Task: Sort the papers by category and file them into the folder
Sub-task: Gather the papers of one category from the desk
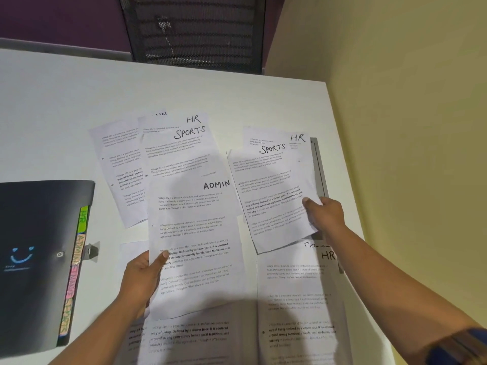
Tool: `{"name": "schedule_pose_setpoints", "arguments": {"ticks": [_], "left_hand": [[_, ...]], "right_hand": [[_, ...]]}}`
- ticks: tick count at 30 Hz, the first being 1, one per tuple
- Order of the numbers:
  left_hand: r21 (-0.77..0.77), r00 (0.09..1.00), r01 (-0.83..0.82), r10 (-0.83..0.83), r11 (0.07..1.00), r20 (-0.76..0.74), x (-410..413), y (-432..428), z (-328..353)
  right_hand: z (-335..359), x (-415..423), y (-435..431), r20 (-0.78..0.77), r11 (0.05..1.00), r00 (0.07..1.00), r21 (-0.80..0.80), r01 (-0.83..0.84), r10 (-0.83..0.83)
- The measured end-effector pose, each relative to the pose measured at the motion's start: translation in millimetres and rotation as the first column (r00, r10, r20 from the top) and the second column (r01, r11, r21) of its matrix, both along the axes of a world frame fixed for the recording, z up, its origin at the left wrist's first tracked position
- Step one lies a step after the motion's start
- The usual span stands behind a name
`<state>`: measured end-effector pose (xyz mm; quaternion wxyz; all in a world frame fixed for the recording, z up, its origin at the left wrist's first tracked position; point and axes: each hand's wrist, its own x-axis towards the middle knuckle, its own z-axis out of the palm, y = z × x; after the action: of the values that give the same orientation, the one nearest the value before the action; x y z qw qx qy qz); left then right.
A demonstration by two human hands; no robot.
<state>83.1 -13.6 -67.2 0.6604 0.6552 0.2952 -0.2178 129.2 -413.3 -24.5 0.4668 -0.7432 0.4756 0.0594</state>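
White desk (66, 106) running from 9 to 3 o'clock; black mesh chair back (192, 30) standing beyond its far edge at 12 o'clock, yellow wall (408, 75) closing in at 2 to 4 o'clock.

Dark folder (34, 246) lying shut at 9 o'clock, well apart from the paper spread. Four coloured tabs showing down its right edge: green HR tab (83, 218), ADMIN tab (78, 248), a pink tab too blurred to read, SPORTS tab (66, 320).

Left hand (142, 277) at 7 o'clock pinching the left edge of the ADMIN sheet (195, 233), thumb lying on top, remaining fingers hidden underneath. That sheet is overlapping the pile at 11 o'clock.

Right hand (325, 214) at 3 o'clock gripping the right edge of the SPORTS sheet (274, 196), thumb on top, fingers tucked behind. A sheet headed HR (297, 139) is peeking out behind it.

Headings counted: HR three, SPORTS two plainly plus one half covered at 4 o'clock, ADMIN one plus a clipped one at 11 o'clock. More sheets are lying at 6 o'clock, headings hidden.

A grey strip (320, 167) is lying under the papers at 2 o'clock; cannot tell what it is.
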Motion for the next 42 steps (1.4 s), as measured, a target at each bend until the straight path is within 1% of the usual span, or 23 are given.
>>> {"name": "schedule_pose_setpoints", "arguments": {"ticks": [2,3,5,7,9,11,14,17,18,20,21,22,25,27,28,30,32,34,36,38,40,42], "left_hand": [[0.001,1.000,0.001,-0.001,1.000,-0.002,0,0,1],[0.002,1.000,0.002,-0.002,1.000,-0.002,0,0,1],[0.009,1.000,0.004,-0.004,1.000,-0.011,0,0,0],[0.021,1.000,0.004,-0.003,1.000,-0.017,0,2,-2],[0.037,1.000,0.007,-0.006,0.999,-0.019,0,3,-3],[0.046,1.000,0.014,-0.013,0.999,-0.022,0,3,-4],[0.043,1.000,0.007,-0.007,0.999,-0.003,0,0,1],[0.047,1.000,0.008,-0.009,0.999,0.009,1,-1,4],[0.048,1.000,0.007,-0.008,0.999,0.011,1,-1,5],[0.041,1.000,0.003,-0.004,0.999,0.010,1,-1,5],[0.038,1.000,0.003,-0.003,0.999,0.010,0,-2,6],[0.035,1.000,0.005,-0.006,0.999,0.013,0,-3,7],[0.036,1.000,0.011,-0.012,0.999,0.019,0,-3,7],[0.034,1.000,0.007,-0.008,0.999,0.027,-1,-2,8],[0.037,1.000,0.006,-0.007,0.999,0.028,-1,-2,8],[0.039,1.000,0.006,-0.007,0.999,0.027,0,-3,8],[0.041,1.000,0.010,-0.011,0.999,0.026,0,-3,8],[0.042,0.999,0.016,-0.017,0.999,0.027,0,-3,6],[0.048,1.000,0.016,-0.017,0.999,0.025,0,-2,5],[0.051,1.000,0.016,-0.017,0.999,0.024,0,-1,3],[0.056,1.000,0.015,-0.016,0.998,0.017,0,0,2],[0.061,1.000,0.012,-0.013,0.998,0.016,0,0,1]], "right_hand": [[-2,2,-1,-0.057,0.982,0.995,-0.160,-0.096,0.088],[-2,3,-1,-0.108,0.961,0.985,-0.229,-0.154,0.132],[-3,7,2,-0.249,0.904,0.945,-0.317,-0.288,0.214],[-6,10,6,-0.399,0.848,0.881,-0.345,-0.402,0.256],[-10,14,9,-0.450,0.819,0.842,-0.334,-0.467,0.297],[-8,18,11,-0.430,0.837,0.849,-0.303,-0.456,0.307],[1,22,13,-0.378,0.885,0.883,-0.255,-0.389,0.279],[9,23,11,-0.235,0.942,0.950,-0.213,-0.258,0.206],[14,22,11,-0.185,0.965,0.967,-0.161,-0.208,0.178],[21,21,8,-0.098,0.993,0.989,-0.007,-0.115,0.113],[24,21,5,-0.058,0.996,0.995,0.042,-0.078,0.080],[28,22,1,-0.028,0.997,0.998,0.049,-0.054,0.055],[34,24,-17,0.042,0.999,0.998,-0.011,0.049,-0.049],[33,22,-27,0.077,0.996,0.993,-0.011,0.090,-0.089],[31,20,-30,0.083,0.998,0.995,-0.025,0.063,-0.060],[27,14,-33,0.047,0.995,0.998,-0.085,-0.041,0.045],[24,10,-33,0.011,0.989,0.995,-0.110,-0.102,0.104],[19,8,-33,0.015,0.988,0.993,-0.108,-0.112,0.115],[14,8,-33,0.021,0.984,0.994,-0.145,-0.100,0.104],[19,6,-31,0.026,0.963,0.994,-0.249,-0.099,0.109],[30,3,-34,0.039,0.921,0.994,-0.382,-0.077,0.099],[39,-1,-42,0.026,0.890,0.997,-0.453,-0.050,0.069]]}}
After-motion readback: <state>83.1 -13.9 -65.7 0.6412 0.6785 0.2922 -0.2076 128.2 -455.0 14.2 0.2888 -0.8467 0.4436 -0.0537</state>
